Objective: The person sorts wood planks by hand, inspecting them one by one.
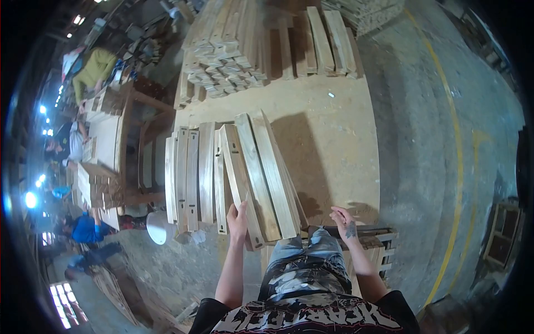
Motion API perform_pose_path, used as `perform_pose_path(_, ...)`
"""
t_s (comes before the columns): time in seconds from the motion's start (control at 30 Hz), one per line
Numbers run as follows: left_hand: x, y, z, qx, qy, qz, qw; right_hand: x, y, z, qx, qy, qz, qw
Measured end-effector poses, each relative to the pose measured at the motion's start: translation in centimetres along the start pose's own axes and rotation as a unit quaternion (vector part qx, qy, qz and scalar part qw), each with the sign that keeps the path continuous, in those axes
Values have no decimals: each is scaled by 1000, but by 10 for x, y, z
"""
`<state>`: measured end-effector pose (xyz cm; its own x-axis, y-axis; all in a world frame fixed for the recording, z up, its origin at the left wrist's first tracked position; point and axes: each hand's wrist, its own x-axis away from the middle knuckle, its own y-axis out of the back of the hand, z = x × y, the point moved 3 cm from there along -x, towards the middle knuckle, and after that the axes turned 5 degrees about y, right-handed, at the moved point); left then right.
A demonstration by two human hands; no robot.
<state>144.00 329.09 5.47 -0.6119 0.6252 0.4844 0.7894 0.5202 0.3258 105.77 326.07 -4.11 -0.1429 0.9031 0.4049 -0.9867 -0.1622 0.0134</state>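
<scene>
My left hand (237,220) is closed on the lower part of a slotted wooden board (238,172), its thumb lying on the board's face. This board leans among a row of similar pale boards on the table. To its right, plain wooden boards (272,172) lie tilted, their lower ends near my waist. Slots also show in the ends of a board (192,178) farther left. My right hand (343,218) is held apart from the boards, just over the table's front edge, its fingers partly extended and nothing in them.
The boards rest on a wide plywood tabletop (345,145). A tall stack of planks (222,61) fills its far left, with upright boards (320,42) beside it. People (94,67) work at a bench on the left. A white bucket (157,227) stands on the floor.
</scene>
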Motion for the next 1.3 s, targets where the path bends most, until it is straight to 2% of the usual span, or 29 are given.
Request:
perform_pose_path(0.03, 4, 3, -8, 25, 8, -2, 1000, -6, 7, 2, 5, 8, 8, 1000)
perform_pose_path(0.17, 8, 27, 9, -60, 28, -37, 997, -36, 32, -15, 25, 28, 2, 999)
perform_pose_path(0.2, 13, 31, 8, -35, 37, -38, 998, -41, 35, -15, 16, 33, -3, 999)
perform_pose_path(0.27, 1, 48, 42, 89, 88, -20, 992, -51, 39, -10, -2, 40, -17, 999)
perform_pose_path(0.3, 0, 55, 36, 149, 114, -9, 982, -55, 38, -7, 2, 35, -21, 999)
perform_pose_path(0.33, 3, 67, 28, 143, 164, 75, 973, -59, 36, -5, 6, 29, -27, 999)
perform_pose_path(0.37, -2, 71, 18, 176, 173, 127, 961, -61, 33, -3, 10, 23, -35, 999)
perform_pose_path(0.43, -2, 78, 4, 238, 157, 79, 955, -65, 20, -2, -24, 24, -51, 998)
perform_pose_path(0.47, -4, 83, -9, 264, 202, 73, 940, -67, 12, -3, -41, 15, -59, 997)
perform_pose_path(0.5, -20, 91, -7, 256, 161, 89, 949, -69, 3, -5, -57, 7, -67, 996)
perform_pose_path(0.57, -49, 108, 1, 251, 141, 100, 952, -72, -18, -4, -68, -15, -44, 997)
perform_pose_path(0.6, -76, 129, 19, 229, 123, 171, 951, -78, -32, -1, -74, -25, -33, 996)
perform_pose_path(0.67, -149, 176, 78, 150, 120, 146, 970, -99, -66, -12, -87, 43, -51, 994)
perform_pose_path(0.77, -136, 181, 26, 73, 163, 168, 970, -126, -114, -13, -70, 85, -10, 994)
perform_pose_path(0.83, -151, 206, 22, -9, 135, 137, 981, -138, -149, -11, -100, 95, 6, 990)
perform_pose_path(0.93, -157, 217, 3, -79, 180, 117, 974, -148, -186, 5, -112, 178, 32, 977)
perform_pose_path(0.97, -155, 216, -3, -97, 196, 111, 969, -149, -191, 5, -189, 164, 61, 966)
perform_pose_path(1.03, -150, 213, -7, -127, 229, 102, 960, -146, -190, 14, -223, 143, 22, 964)
perform_pose_path(1.1, -161, 222, 8, -186, 270, 85, 941, -151, -191, 7, -183, 157, 39, 970)
perform_pose_path(1.17, -170, 224, 33, -153, 213, 93, 960, -153, -193, 5, -154, 155, 49, 975)
perform_pose_path(1.3, -176, 218, 64, -184, 166, 55, 967, -153, -191, 6, -112, 135, 43, 984)
